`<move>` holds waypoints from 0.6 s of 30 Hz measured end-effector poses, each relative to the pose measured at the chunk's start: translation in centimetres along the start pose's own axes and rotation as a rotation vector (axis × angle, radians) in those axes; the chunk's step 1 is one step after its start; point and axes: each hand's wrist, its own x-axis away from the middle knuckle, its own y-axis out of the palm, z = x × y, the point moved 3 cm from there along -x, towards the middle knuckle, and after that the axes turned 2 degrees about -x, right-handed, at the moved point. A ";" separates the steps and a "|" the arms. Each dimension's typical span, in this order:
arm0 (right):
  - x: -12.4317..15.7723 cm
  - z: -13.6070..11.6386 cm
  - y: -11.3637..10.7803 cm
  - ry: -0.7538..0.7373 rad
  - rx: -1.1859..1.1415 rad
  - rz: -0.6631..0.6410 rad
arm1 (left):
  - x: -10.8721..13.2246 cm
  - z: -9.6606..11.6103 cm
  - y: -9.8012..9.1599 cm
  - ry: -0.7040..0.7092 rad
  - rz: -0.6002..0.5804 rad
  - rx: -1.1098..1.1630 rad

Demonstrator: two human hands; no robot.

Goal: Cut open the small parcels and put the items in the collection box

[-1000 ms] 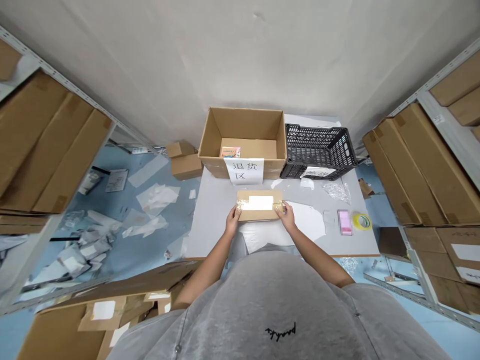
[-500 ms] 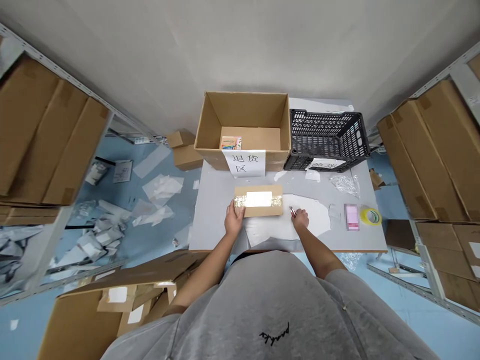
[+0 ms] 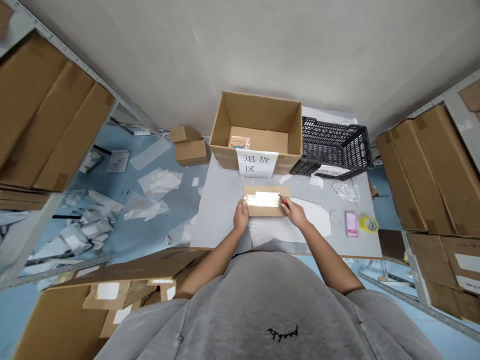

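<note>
A small cardboard box [image 3: 266,211] with shiny tape and a white label [image 3: 267,199] lies on the table. My left hand [image 3: 241,216] grips its left end, with the fingers at the side. In my right hand [image 3: 296,212] is a slim box cutter [image 3: 284,201], red and dark, pointing up and left. Its tip is over the right end of the label; whether it touches the tape cannot be made out. Under the box and my right hand spreads a white sheet [image 3: 311,220].
Behind stand a large open carton [image 3: 262,107] with a small colourful packet [image 3: 240,142] inside, and a black plastic crate [image 3: 337,145]. To the right lie bubble wrap [image 3: 347,192], a pink item [image 3: 351,223] and a yellow tape roll [image 3: 369,224]. Cartons fill the shelves at both sides.
My right hand has moved with the box cutter from the white sheet up onto the right end of the box. My left hand keeps its grip. The view has tilted slightly.
</note>
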 end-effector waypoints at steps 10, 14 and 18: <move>-4.7 -12.3 4.7 -0.229 0.377 -0.289 | -1.8 -0.2 0.1 0.017 -0.139 0.015; -5.1 -11.8 4.9 -0.172 0.443 -0.301 | -1.8 -0.3 0.2 0.043 -0.146 0.025; -5.6 -11.7 5.0 -0.168 0.415 -0.308 | -1.8 -0.4 0.3 0.032 -0.132 0.020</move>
